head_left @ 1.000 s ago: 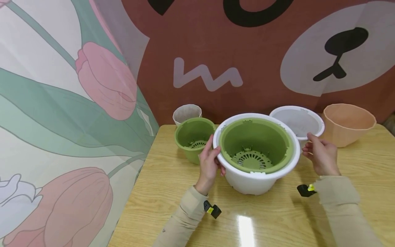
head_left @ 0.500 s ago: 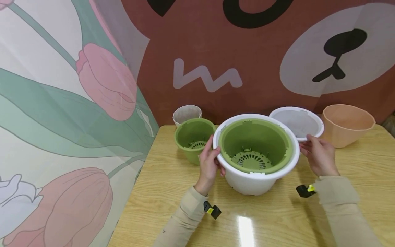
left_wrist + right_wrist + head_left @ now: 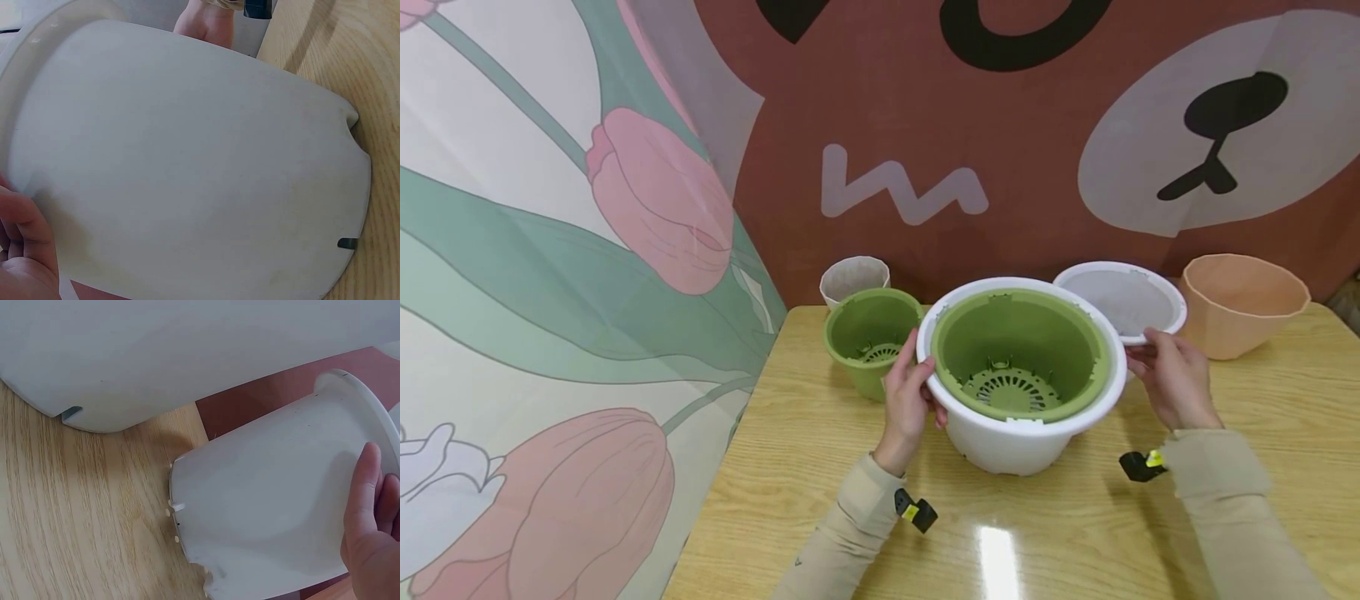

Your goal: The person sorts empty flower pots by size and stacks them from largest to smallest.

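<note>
A large white flower pot [image 3: 1011, 450] stands mid-table in the head view, with a green slotted inner pot [image 3: 1022, 342] nested in it. My left hand [image 3: 910, 408] grips its rim at the left side, thumb on top and fingers beneath. Behind it to the right is a smaller white flower pot [image 3: 1120, 296]; my right hand [image 3: 1176, 379] pinches its near rim. The right wrist view shows this pot's side wall [image 3: 269, 506] and notched base, with curled fingers [image 3: 365, 494] under the rim. The large pot's wall [image 3: 200, 156] fills the left wrist view.
To the left stand a smaller green slotted pot [image 3: 868, 333] and, behind it, a small whitish faceted pot [image 3: 856, 282]. A peach faceted pot [image 3: 1240, 308] stands at the right, close to the smaller white pot. The wooden table [image 3: 820, 450] meets a printed backdrop [image 3: 850, 100].
My right hand has shifted slightly left, and its fingers have closed in under the smaller white pot's rim. My left hand and the large pot have stayed put.
</note>
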A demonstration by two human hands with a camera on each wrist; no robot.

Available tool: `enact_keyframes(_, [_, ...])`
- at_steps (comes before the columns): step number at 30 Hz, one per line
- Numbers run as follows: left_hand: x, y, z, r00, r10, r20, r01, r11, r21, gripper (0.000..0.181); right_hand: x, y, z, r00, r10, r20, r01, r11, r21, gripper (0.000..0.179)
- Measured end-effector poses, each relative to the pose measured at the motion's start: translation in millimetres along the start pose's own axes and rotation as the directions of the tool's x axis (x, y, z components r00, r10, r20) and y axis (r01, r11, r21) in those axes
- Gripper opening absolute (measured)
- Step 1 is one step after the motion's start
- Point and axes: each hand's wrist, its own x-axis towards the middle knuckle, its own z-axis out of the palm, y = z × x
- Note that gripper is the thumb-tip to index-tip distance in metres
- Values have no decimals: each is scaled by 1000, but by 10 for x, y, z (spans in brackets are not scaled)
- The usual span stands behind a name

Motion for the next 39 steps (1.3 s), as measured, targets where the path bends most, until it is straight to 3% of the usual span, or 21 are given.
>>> enact_keyframes(5, [-3,-3,0,1000,0,0,0,1000,1,58,-4,-3,6,1000,-8,-11,8,1000,4,14])
enact_keyframes(17, [5,-13,-13,1000,2,6,-3,1000,10,56,-33,-57,60,998,-61,-18,63,991,117,13])
enact_keyframes(25, [-2,1,-4,1000,-6,-4,6,1000,14,58,-53,-91,67,990,-119,74,102,973,207,14])
enact_keyframes(39, [-2,-3,0,1000,-7,-1,7,1000,0,57,-147,-209,157,977,-188,100,161,960,227,16])
